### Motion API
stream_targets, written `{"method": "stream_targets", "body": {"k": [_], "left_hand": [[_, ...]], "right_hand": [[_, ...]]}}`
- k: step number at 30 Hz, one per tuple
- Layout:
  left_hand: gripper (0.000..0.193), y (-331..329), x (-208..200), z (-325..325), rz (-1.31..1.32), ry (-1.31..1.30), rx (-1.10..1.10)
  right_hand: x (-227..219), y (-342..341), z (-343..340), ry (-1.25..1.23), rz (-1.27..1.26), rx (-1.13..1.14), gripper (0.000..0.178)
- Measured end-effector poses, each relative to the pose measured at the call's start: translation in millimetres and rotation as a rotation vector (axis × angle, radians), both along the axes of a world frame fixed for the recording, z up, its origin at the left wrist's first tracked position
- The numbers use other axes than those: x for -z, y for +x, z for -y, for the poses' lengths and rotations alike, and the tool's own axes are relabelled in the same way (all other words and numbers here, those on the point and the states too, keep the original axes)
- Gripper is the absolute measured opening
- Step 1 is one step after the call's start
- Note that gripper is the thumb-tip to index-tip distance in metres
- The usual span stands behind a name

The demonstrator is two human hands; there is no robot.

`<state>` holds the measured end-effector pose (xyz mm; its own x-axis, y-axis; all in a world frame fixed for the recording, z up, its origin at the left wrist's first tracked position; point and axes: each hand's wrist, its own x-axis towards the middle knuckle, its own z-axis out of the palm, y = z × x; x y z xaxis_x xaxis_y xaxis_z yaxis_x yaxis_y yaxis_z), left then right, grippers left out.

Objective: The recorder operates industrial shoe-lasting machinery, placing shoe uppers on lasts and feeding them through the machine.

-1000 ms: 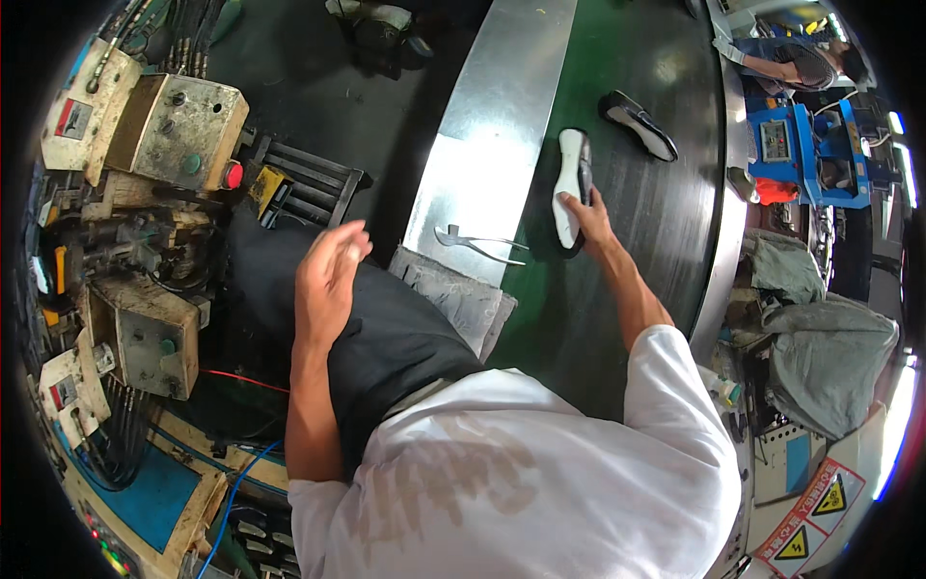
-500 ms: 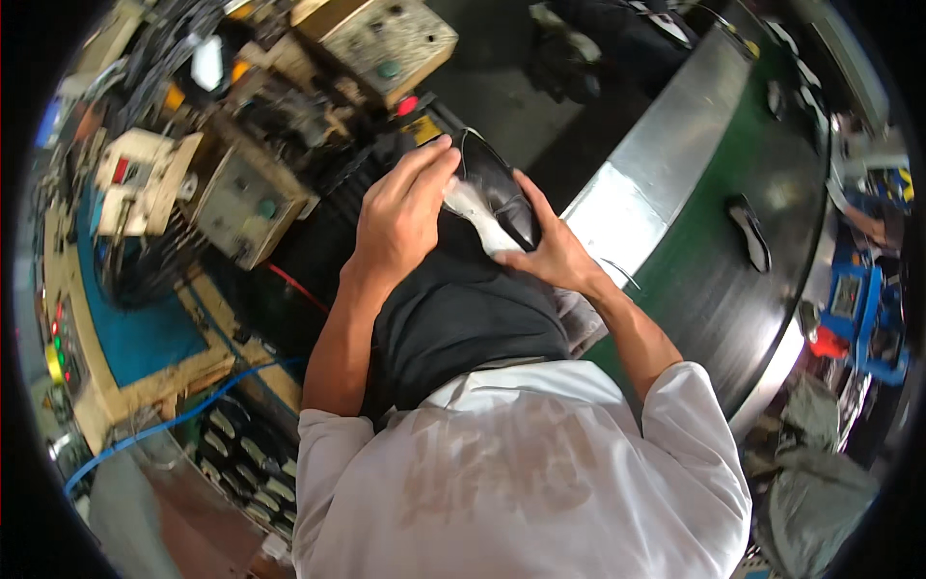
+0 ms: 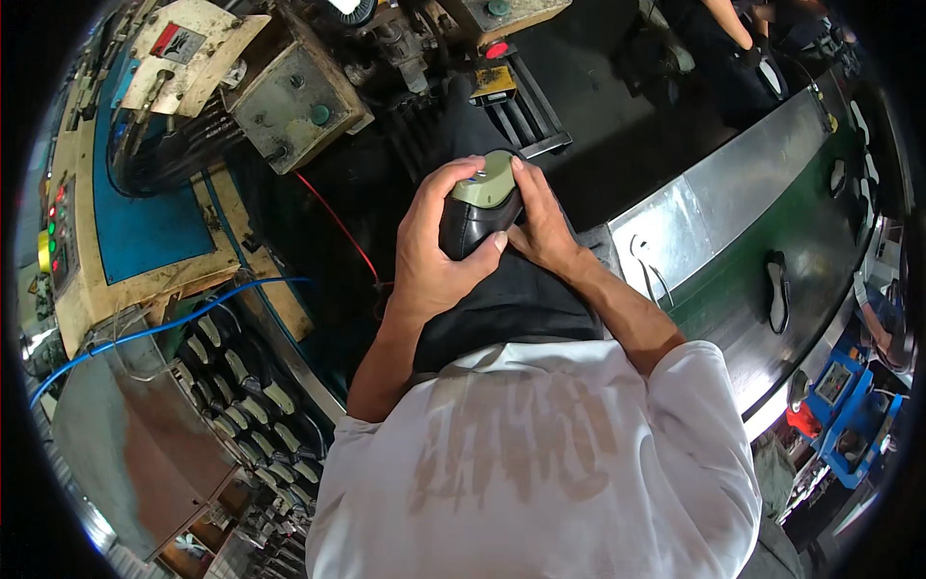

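Black shoe point(image 3: 470, 224), w/ an olive-green last point(image 3: 490, 188) showing at its top end, sits at 12 o'clock, just off centre of view, over the person's black trousers point(image 3: 502, 314); can't tell if it touches them. 2 hands grip it. L hand point(image 3: 429, 236) closes round the 9 o'clock side, fingertips up on the last, thumb across the near part at 6 o'clock of the shoe. R hand point(image 3: 550, 227) holds the 3 o'clock side, fingers against last & shoe edge.

Approx. 3 o'clock: metal ledge point(image 3: 733, 188) w/ a pincer-like tool point(image 3: 639, 249) lying on it; beyond, a dark green belt point(image 3: 719, 304) carrying a dark shoe point(image 3: 777, 292), well apart from the hands. Approx. 4 o'clock, far side: blue equipment point(image 3: 841, 415) & a red item point(image 3: 803, 421).

8 o'clock: rows of shoes point(image 3: 280, 398), dark w/ pale green parts. 9 o'clock: blue hose point(image 3: 145, 333). Approx. 10 o'clock: red cord point(image 3: 335, 220); farther out, grimy control box point(image 3: 299, 108) w/ green btn point(image 3: 319, 115). 12 o'clock, top: red btn point(image 3: 496, 49). Btwn 1 & 2 o'clock, top edge: co-worker's arm point(image 3: 725, 21) near another shoe point(image 3: 771, 79).
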<state>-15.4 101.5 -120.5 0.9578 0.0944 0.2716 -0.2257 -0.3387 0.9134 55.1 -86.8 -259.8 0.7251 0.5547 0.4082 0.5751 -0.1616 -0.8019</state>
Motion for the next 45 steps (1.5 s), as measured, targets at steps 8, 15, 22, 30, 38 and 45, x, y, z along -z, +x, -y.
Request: {"method": "stream_targets", "body": {"k": [8, 15, 22, 30, 38, 45], "left_hand": [[0.068, 11, 3, 10, 0.046, 0.01, 0.033], [0.066, 21, 2, 17, 0.056, -0.019, 0.054], [0.081, 82, -23, -27, -0.199, -0.363, 0.14], [0.06, 125, 93, -47, -0.809, -0.688, -0.186], [0.027, 130, 149, -66, -0.188, 0.295, -0.309], [0.024, 135, 165, -90, -0.264, -0.002, -0.272]], "right_hand": [[7, -3, 9, 0.019, 0.014, 0.057, 0.112], [11, 1, 13, 0.058, 0.032, 0.076, 0.112], [-89, 61, 22, -0.186, -0.53, -0.143, 0.119], [-102, 7, 38, -0.755, 0.16, -0.106, 0.096], [-81, 28, 35, -0.756, 0.243, -0.165, 0.08], [-79, 35, 20, -0.744, 0.206, -0.2, 0.08]]}}
